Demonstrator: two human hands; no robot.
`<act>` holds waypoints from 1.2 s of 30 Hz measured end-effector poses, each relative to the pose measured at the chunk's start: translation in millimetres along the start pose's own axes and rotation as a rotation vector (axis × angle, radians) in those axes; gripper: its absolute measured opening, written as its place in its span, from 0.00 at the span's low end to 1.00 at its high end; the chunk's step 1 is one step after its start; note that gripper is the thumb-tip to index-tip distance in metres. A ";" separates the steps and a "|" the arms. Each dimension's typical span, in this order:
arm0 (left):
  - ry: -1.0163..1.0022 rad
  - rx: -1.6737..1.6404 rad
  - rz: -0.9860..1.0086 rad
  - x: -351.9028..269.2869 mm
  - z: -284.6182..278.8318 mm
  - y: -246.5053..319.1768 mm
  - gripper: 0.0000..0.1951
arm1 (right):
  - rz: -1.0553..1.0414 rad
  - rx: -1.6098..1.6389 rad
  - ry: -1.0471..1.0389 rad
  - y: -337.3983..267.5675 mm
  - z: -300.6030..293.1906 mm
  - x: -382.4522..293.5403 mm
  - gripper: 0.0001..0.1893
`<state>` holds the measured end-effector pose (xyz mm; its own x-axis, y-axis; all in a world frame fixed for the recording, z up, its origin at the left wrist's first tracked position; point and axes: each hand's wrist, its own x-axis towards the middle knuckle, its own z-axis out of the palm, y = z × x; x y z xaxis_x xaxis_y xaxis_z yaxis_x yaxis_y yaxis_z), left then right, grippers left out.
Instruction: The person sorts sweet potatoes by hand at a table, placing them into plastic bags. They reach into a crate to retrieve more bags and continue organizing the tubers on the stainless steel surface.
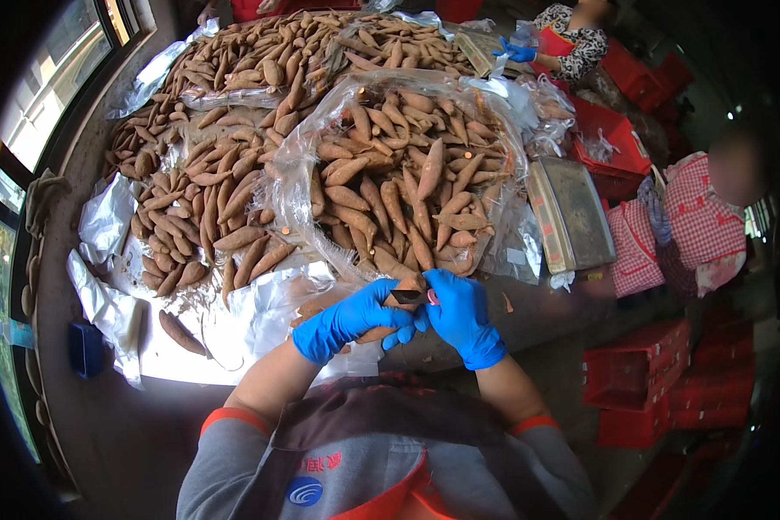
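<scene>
A sweet potato (411, 283) is in my left hand (357, 317), which wears a blue glove and has its fingers wrapped around the root. In my blue-gloved right hand (461, 317) is a small knife (405, 296); a bit of pink handle shows at the fingers, and its dark blade lies across the sweet potato. Both hands meet at the near edge of a large clear plastic sack (286, 172), opened wide and full of sweet potatoes (396, 188). Part of the held root is hidden by my fingers. More roots lie partly covered beneath my left wrist.
Loose sweet potatoes (201, 201) heap to the left, with more at the back. Silvery plastic sheeting (169, 338) covers the near left tabletop. A weighing scale (572, 214) stands right of the sack. Red crates (624, 370) stack at right. Two co-workers are at the right side.
</scene>
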<state>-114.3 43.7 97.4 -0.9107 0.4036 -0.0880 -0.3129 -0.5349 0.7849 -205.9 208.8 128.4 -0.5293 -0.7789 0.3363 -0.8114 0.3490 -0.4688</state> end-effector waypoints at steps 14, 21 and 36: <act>0.143 -0.181 0.413 -19.1 4.8 11.4 0.21 | 0.623 0.907 -0.229 37.0 9.9 -32.9 0.13; 0.334 -0.478 0.839 -69.6 -47.9 13.2 0.22 | -0.064 0.733 -0.492 -33.9 32.0 -31.9 0.15; 0.503 1.468 0.159 -70.2 -38.5 -34.0 0.21 | 0.533 1.275 -0.226 33.7 41.5 -40.5 0.10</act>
<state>-50.1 5.0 53.4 -0.9948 -0.0257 0.0981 0.0469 0.7415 0.6693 -201.5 230.5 65.1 -0.5484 -0.8132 -0.1949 0.3178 0.0129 -0.9481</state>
